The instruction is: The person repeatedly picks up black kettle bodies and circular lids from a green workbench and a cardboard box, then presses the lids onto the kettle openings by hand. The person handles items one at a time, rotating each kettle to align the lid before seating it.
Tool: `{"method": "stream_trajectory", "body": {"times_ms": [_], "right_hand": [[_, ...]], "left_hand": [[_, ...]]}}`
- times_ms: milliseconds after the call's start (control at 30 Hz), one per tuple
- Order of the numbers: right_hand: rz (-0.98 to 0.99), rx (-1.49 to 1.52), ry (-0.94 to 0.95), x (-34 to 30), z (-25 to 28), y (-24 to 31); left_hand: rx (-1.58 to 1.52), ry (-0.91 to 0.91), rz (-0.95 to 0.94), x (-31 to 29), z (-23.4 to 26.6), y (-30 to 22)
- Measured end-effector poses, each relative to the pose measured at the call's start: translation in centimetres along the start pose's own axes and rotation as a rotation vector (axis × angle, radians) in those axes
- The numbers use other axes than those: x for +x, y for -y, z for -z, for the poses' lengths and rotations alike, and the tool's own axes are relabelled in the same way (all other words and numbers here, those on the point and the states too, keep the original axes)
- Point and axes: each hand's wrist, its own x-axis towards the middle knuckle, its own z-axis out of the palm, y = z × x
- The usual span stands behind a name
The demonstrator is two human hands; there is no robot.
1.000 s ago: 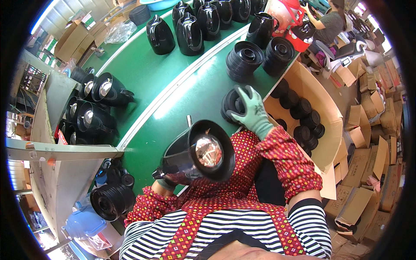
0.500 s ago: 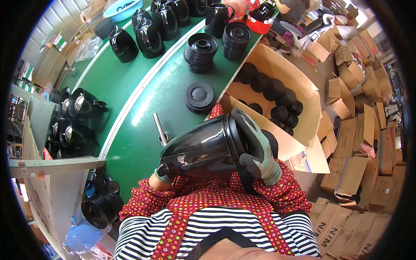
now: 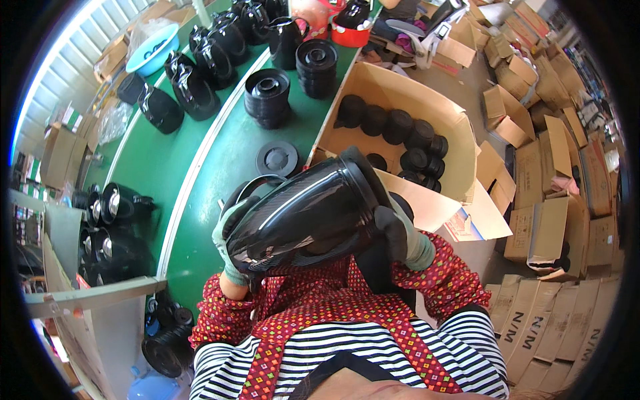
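Observation:
A glossy black jug [image 3: 300, 217] lies tilted across my lap, its wider end up and to the right. My left hand [image 3: 228, 237], in a grey-green glove with dark fingers, is closed around the narrower end by the handle. My right hand [image 3: 403, 233], gloved alike, grips the wide end, where a black ring-like rim [image 3: 363, 183] shows; part of its fingers is hidden. Just beyond the jug, a flat black round disc [image 3: 277, 159] rests on the green table [image 3: 200, 223]. Farther back stand two stacks of black round parts [image 3: 267, 93].
To the right, an open carton [image 3: 460, 127] holds several black round parts [image 3: 399, 127]. More black jugs [image 3: 193, 90] stand at the back left beside a blue basin [image 3: 152, 53]. Others lie at the left [image 3: 123, 203]. Cardboard boxes [image 3: 533, 220] crowd the right side.
The jug has turned, bringing its handle side up. My left hand has come into fuller view on that side. The metal rod seen beyond the jug is now mostly hidden. The view has shifted.

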Motion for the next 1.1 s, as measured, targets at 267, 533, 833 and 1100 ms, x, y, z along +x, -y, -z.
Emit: {"method": "stream_trajectory", "body": {"times_ms": [267, 533, 833, 1100], "right_hand": [[0.078, -0.121, -0.181, 0.0, 2.6, -1.8], [0.388, -0.731, -0.185, -0.3, 0.7, -0.4], [-0.138, 0.256, -0.159, -0.7, 2.5, -3.1], [0.199, -0.733, -0.11, -2.3, 4.1, -1.8]], "left_hand": [[-0.097, -0.011, 0.143, -0.5, -1.4, 3.6], [0.011, 0.114, 0.098, -1.4, -1.1, 4.0], [0.442, 0.181, -0.521, 4.7, -0.2, -3.0], [0.275, 0.381, -0.192, 2.1, 1.7, -2.1]]}}
